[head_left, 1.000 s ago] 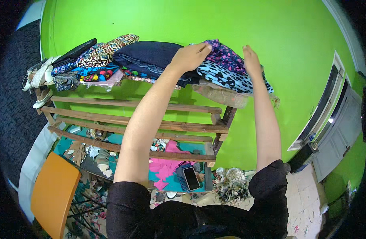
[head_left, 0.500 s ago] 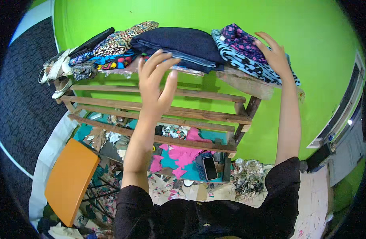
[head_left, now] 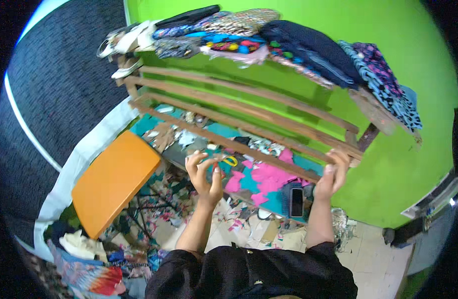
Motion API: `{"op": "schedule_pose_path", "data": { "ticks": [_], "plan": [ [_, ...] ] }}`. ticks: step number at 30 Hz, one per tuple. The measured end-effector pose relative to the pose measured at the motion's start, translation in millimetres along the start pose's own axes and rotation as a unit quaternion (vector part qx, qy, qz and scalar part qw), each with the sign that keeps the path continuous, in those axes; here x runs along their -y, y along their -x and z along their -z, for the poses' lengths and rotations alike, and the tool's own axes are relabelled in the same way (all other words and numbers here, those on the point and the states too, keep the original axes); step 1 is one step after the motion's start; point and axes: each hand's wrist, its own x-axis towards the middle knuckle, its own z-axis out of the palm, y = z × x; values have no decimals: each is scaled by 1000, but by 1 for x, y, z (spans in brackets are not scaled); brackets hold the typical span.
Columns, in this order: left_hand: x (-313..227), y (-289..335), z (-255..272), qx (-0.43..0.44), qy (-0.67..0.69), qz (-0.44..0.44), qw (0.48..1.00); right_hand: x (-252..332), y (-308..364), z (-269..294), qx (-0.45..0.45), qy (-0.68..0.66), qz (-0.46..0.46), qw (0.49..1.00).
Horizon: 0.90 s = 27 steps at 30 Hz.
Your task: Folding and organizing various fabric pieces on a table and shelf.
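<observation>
My left hand (head_left: 204, 175) is raised in front of the lower slats, fingers bent and spread, holding nothing. My right hand (head_left: 333, 175) overlaps the right end of the wooden slatted rack (head_left: 269, 118). Its fingers are loosely curled with nothing seen in them; whether they touch the wood I cannot tell. Along the top of the rack lie folded fabrics: a dark navy pile (head_left: 308, 47), a patterned brown-and-cream one (head_left: 244, 22), and a light blue one with black spots (head_left: 381, 84) under a purple-and-black print (head_left: 376, 65).
Below the slats, a teal surface (head_left: 272, 199) holds pink cloth scraps (head_left: 274, 172), yellow-handled scissors (head_left: 231, 160) and a phone (head_left: 296, 202). An orange board (head_left: 116, 182) stands at left. Scraps litter the floor. Shoes (head_left: 127, 70) sit at the rack's left end.
Both hands have come down from the folded fabrics to the level of the lower slats. The view has turned left and tilted, so the rack now slants down to the right.
</observation>
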Motion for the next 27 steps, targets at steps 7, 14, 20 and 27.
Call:
{"op": "schedule_pose_path", "data": {
  "ticks": [7,14,20,27],
  "plan": [
    [41,37,167,-24,-154,80,985,66,113,-117,172,-99,-122,972],
    [44,62,346,-160,-315,108,929,173,210,-223,341,-242,-200,886],
    [40,112,450,-219,-456,177,844,256,266,-283,444,-311,-131,830],
    [49,159,507,-269,-483,238,799,323,338,-345,545,-381,-110,739]
  ]
}}
